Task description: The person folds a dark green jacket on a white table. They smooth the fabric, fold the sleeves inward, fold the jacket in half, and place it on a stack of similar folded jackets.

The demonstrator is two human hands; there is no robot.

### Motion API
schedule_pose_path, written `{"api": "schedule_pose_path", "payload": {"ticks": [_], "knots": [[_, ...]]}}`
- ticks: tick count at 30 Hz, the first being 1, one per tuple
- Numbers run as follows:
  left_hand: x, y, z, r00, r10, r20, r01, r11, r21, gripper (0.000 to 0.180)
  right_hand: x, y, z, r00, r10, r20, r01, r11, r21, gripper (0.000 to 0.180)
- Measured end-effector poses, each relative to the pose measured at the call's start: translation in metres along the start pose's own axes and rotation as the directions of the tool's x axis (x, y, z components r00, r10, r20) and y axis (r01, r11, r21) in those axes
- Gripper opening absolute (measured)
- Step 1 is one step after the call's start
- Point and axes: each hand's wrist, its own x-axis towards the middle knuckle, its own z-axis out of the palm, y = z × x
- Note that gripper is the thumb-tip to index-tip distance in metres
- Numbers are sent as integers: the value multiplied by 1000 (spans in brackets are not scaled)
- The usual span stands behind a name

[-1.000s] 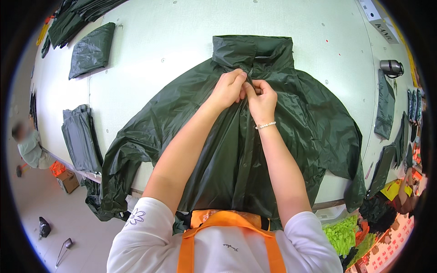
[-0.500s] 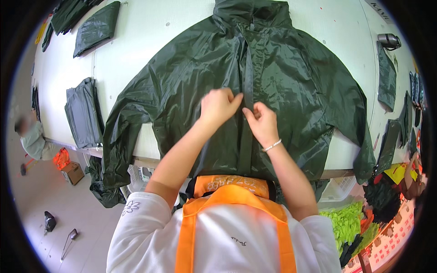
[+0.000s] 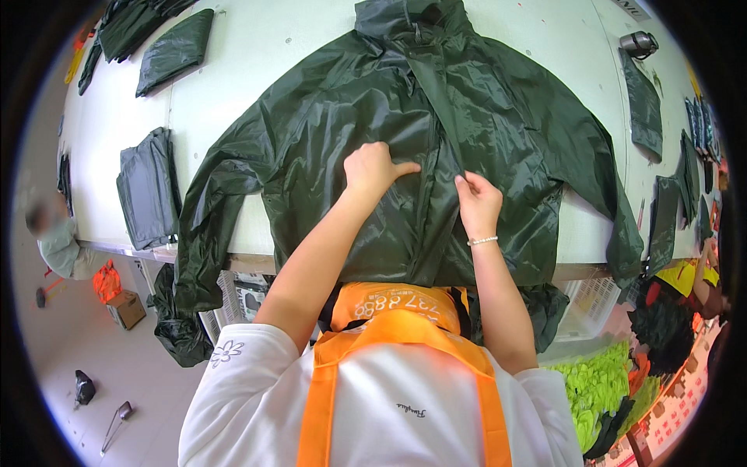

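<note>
A dark green rain jacket lies spread on the white table with its collar at the far side and both sleeves out. My left hand rests on the jacket front, left of the centre opening. Its thumb points right toward the opening, stretched away from the curled fingers, and I see nothing gripped. To the right, my right hand pinches the edge of the jacket's front flap between thumb and fingers. That flap is pulled to the right, and the closure strip beneath it shows partly.
Folded dark green garments lie on the table at left, more at right. A metal flask stands far right. White crates sit below the table edge, near lime-green cloth. Another person is at far left.
My right hand has moved right, drawing the front flap with it. My left thumb has come away from the curled fingers. The view has shifted slightly.
</note>
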Motion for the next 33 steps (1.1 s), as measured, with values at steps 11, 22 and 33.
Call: {"api": "schedule_pose_path", "payload": {"ticks": [11,22,33], "knots": [[9,-22,25,948,280,153,-73,658,-749,24,-1,-14,55,918,-371,139,396,879,-265,14],[-18,-25,34,960,270,69,4,235,-972,15,-14,-33,49,924,-246,292,290,949,-120,16],[-96,-62,7,848,94,-521,-129,991,-31,47,-21,-14,-7,868,-421,265,497,727,-474,44]]}}
